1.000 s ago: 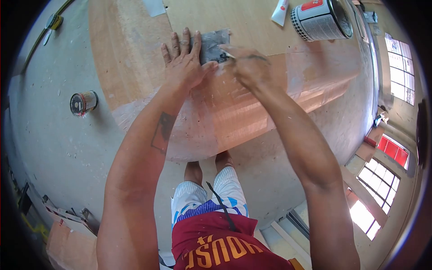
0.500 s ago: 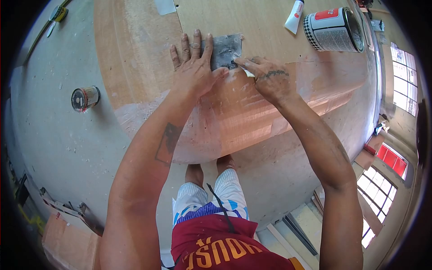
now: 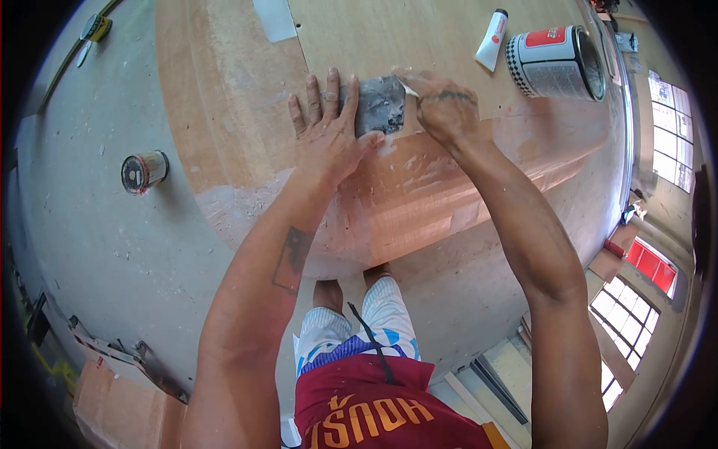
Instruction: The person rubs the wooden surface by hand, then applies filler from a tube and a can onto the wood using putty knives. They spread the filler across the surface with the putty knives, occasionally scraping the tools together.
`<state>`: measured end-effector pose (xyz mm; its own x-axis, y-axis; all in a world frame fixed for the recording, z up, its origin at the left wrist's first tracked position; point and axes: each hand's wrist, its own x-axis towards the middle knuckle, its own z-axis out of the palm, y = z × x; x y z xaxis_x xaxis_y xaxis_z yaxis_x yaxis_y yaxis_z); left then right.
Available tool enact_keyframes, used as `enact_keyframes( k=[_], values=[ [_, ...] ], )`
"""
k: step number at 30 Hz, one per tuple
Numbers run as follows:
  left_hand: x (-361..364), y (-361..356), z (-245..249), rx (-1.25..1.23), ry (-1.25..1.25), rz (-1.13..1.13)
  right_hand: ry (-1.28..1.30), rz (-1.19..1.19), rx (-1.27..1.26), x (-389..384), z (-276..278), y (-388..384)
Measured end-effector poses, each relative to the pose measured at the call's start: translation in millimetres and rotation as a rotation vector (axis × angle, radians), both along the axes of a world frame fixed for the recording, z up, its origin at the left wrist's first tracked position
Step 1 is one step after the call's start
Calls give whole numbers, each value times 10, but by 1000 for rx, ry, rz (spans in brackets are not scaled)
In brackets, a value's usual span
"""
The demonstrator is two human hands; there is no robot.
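My left hand (image 3: 327,135) lies with fingers spread on the wooden surface (image 3: 239,90), its index finger and thumb along the left side of a dark grey flat plate (image 3: 380,106). Pale smears cover parts of that plate. At its upper right corner, my right hand (image 3: 449,111) is closed round a small white-edged piece (image 3: 410,90), mostly hidden by the fingers. What exactly this piece is cannot be made out.
A large open can (image 3: 555,63) and a white tube (image 3: 491,41) are at the upper right. A pale sheet (image 3: 275,19) lies at the top. On the floor stand a small can (image 3: 144,172) and a yellow one (image 3: 96,28). The wooden form's curved edge faces my legs.
My right hand has moved up along the plate's right side, from its lower right corner to the upper right. The whole view has shifted slightly; my left hand stays beside the plate.
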<state>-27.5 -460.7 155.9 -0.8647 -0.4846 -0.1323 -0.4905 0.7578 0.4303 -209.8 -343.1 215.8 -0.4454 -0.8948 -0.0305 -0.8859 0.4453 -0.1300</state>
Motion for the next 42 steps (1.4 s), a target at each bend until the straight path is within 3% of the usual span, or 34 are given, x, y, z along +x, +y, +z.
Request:
enact_keyframes(
  k=[9,15,21,42],
  values=[
    [-7,15,-7,8,-10,19,-23,2,199,125,176,67],
    [9,33,37,1,-23,5,37,-18,120,-14,83,-60],
    [-4,17,87,10,-59,2,-35,44,144,65,157,362],
    [-34,-13,170,44,-83,6,7,78,177,-106,102,85]
  ],
)
